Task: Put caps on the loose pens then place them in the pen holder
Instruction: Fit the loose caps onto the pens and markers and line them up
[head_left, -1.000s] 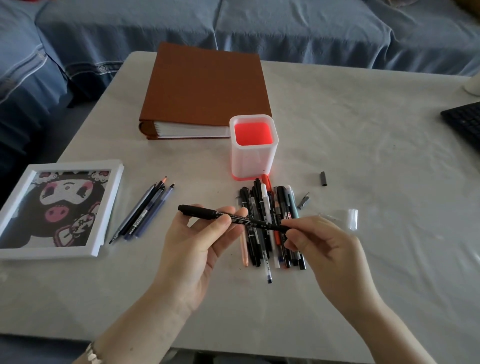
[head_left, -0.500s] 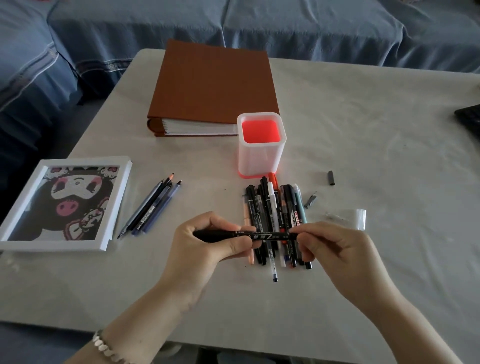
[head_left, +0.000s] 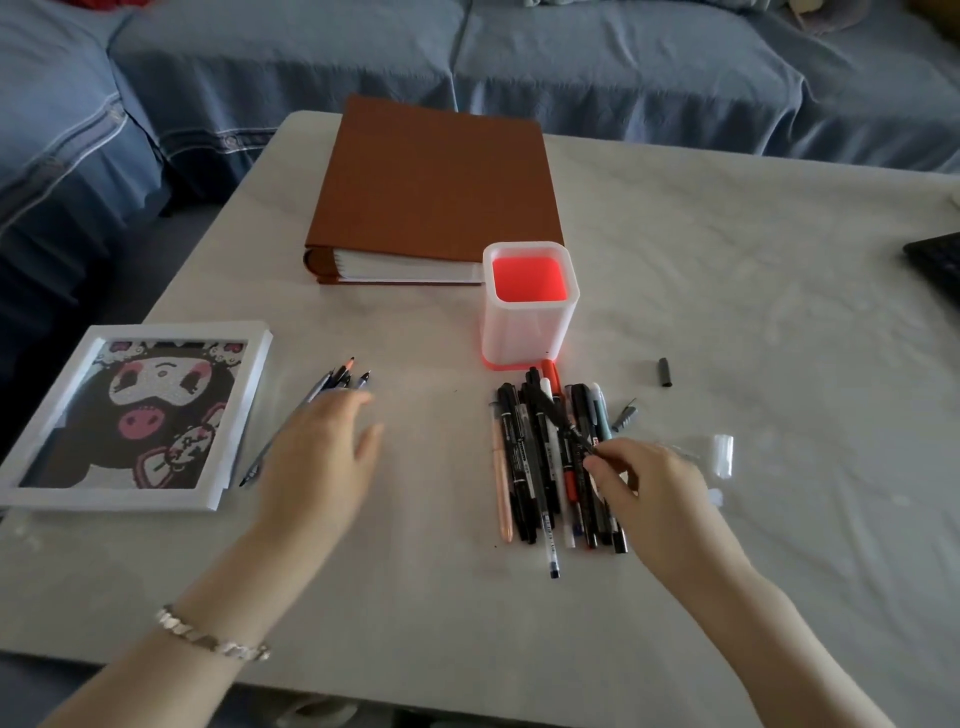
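A translucent white pen holder with a red bottom stands mid-table, nothing inside it. Just in front of it lies a pile of several pens. My right hand pinches a black pen by its near end; the pen slants over the pile, its far end pointing toward the holder. My left hand hovers open, fingers spread, over a small bunch of loose pens on the left, partly hiding them. Loose caps lie to the right: a dark one, a grey one and a clear one.
A brown binder lies behind the holder. A white picture frame sits at the left table edge. A black keyboard corner shows at the far right. A blue-covered sofa runs behind the white table.
My left hand has let go of the black pen and moved left over the small pen bunch. My right hand keeps the pen and has swung it over the pile.
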